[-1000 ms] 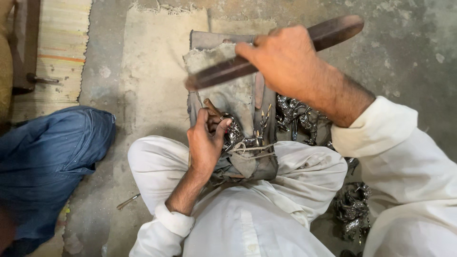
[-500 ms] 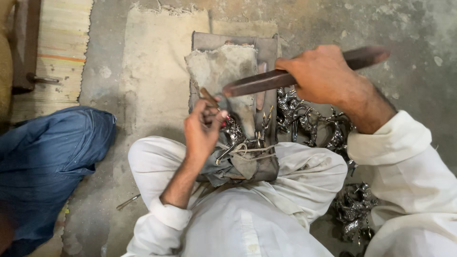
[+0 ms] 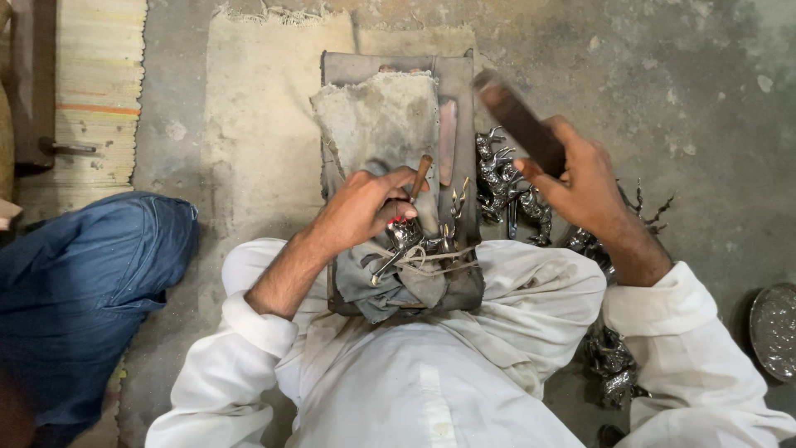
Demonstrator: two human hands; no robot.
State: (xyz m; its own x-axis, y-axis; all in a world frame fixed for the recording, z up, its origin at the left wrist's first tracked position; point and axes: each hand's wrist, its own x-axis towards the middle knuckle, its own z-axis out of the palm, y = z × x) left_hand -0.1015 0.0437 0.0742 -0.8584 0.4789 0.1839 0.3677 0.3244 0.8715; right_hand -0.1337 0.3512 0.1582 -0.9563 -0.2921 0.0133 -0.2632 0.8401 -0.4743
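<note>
- Your left hand [image 3: 361,211] pinches a wooden-handled punch [image 3: 420,176] upright on the small metal figure [image 3: 406,236], tied to the padded block [image 3: 390,124] so it stays put.
- Your right hand [image 3: 580,178] grips a dark, blurred bar [image 3: 518,120], probably the striker, raised beside it.

No packages, labels, signs or screens appear anywhere in this view.
</note>
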